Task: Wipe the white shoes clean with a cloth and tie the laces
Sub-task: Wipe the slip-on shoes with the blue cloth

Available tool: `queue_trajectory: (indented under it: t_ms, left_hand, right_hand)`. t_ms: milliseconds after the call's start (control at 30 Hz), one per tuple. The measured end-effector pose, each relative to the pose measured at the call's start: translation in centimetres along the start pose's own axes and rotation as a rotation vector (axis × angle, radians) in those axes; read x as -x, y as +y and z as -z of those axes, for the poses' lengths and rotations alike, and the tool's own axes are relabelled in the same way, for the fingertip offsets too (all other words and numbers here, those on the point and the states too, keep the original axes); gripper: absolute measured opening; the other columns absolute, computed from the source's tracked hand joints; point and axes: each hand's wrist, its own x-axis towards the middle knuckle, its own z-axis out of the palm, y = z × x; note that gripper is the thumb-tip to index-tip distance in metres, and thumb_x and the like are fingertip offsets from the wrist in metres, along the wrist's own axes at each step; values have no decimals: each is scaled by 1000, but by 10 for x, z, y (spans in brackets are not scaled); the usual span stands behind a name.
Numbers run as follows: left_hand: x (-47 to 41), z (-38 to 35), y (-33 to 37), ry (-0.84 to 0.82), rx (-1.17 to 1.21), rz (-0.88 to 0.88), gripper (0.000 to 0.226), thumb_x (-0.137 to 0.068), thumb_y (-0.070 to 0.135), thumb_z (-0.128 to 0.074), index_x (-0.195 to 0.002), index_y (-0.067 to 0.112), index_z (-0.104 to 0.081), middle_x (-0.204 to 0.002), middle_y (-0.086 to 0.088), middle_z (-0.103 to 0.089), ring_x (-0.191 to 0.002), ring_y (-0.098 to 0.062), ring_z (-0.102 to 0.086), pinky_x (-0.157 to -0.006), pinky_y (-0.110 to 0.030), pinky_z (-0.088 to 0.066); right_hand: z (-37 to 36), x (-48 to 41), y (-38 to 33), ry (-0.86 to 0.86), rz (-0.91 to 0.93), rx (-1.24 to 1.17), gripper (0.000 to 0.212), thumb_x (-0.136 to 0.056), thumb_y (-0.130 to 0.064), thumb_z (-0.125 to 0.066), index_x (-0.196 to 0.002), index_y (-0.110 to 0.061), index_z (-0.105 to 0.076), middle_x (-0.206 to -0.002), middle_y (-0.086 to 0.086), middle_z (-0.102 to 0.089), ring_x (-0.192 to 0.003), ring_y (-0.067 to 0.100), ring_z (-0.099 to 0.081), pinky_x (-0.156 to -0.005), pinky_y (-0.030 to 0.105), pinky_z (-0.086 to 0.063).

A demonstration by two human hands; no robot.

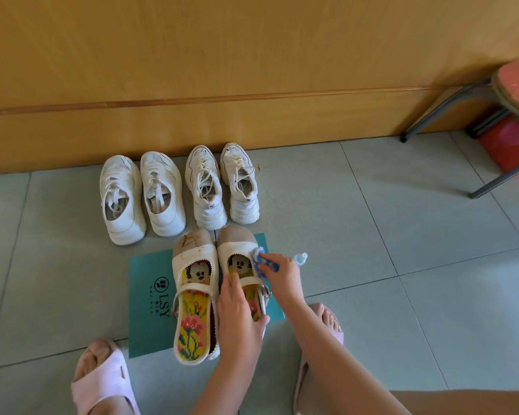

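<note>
Two white strap shoes with cartoon insoles lie on a teal bag (150, 298) on the floor. My left hand (237, 313) grips the heel part of the right strap shoe (237, 244), fingers inside and thumb outside. My right hand (279, 269) holds a blue and white cloth (259, 256) against that shoe's right side near the toe. The left strap shoe (192, 295) lies untouched, with brown marks on its beige toe. Behind them stand two pairs of white lace-up sneakers: a smooth pair (141, 196) and a chunky pair (222, 184).
A small clear bottle (300, 258) lies on the floor just right of my right hand. A wooden wall panel (252, 70) backs the shoes. A red-seated metal stool (492, 115) stands at the right. My feet in pink slippers (102, 381) flank the bag.
</note>
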Motion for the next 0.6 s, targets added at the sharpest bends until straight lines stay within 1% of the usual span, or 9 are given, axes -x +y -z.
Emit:
queue_trajectory:
  t_ms: [67, 100, 167, 233, 333, 400, 467, 533, 600]
  left_hand:
    - [0, -1, 0, 1, 9, -9, 99, -83, 37, -67, -150, 13, 2, -158, -7, -3, -145, -23, -8, -116, -29, -12]
    - [0, -1, -1, 7, 31, -10, 99, -82, 36, -68, -150, 14, 1, -158, -6, -4, -145, -23, -8, -116, -29, -13]
    - [-1, -2, -3, 12, 83, -12, 99, -80, 33, -71, -150, 14, -4, -157, -6, -8, -144, -23, -10, -117, -31, -16]
    - [1, -3, -7, 16, 130, -7, 100, -77, 31, -74, -150, 14, -7, -157, -5, -11, -144, -22, -12, -118, -34, -20]
    - [6, -2, -13, 46, 154, 5, 100, -76, 31, -75, -150, 15, -9, -155, -2, -19, -143, -18, -19, -117, -33, -23]
    - [11, 0, -17, 58, 162, 21, 95, -78, 30, -74, -149, 17, -13, -151, 1, -27, -139, -16, -27, -112, -29, -27]
    - [15, 2, -20, 46, 162, 46, 87, -80, 29, -72, -147, 19, -18, -146, 2, -35, -134, -15, -35, -107, -29, -34]
    - [18, 4, -22, 31, 156, 70, 82, -80, 28, -71, -146, 20, -22, -143, 2, -40, -131, -16, -39, -105, -30, -38]
    - [19, 4, -23, 13, 165, 90, 80, -81, 26, -71, -146, 18, -25, -142, 1, -43, -130, -17, -41, -105, -30, -38]
  right_hand:
    - [8, 7, 8, -46, -15, -23, 28, -87, -4, -62, -114, -10, -66, -94, 1, -61, -71, 1, -53, -59, 4, -40]
    - [12, 7, 11, -73, -14, 11, 29, -85, -6, -64, -113, -10, -67, -91, 1, -60, -71, 5, -54, -60, 6, -40]
    - [21, 6, 15, -158, -13, 121, 29, -84, -10, -67, -112, -12, -68, -90, 2, -61, -75, 11, -55, -61, 10, -42]
    - [32, 4, 14, -236, -31, 165, 29, -85, -11, -67, -114, -11, -67, -93, 6, -64, -70, 9, -56, -54, 5, -43]
    - [44, 4, 7, -111, -27, -48, 30, -87, -5, -63, -117, -6, -64, -99, 15, -65, -73, 13, -62, -53, 5, -46]
    - [43, 3, -3, 7, 14, -179, 29, -88, -3, -61, -117, -4, -63, -98, 10, -66, -78, 13, -65, -57, 7, -48]
    - [31, 4, -12, -4, 37, -142, 29, -89, -4, -59, -118, -6, -63, -96, 4, -62, -75, 7, -61, -61, 8, -48]
    - [13, 6, -13, -43, 39, -50, 30, -90, -5, -58, -119, -10, -64, -98, 1, -59, -81, 11, -58, -67, 12, -45]
    - [6, 11, -7, -42, 28, -1, 30, -90, -4, -55, -118, -12, -65, -99, 0, -58, -85, 10, -55, -64, 6, -40]
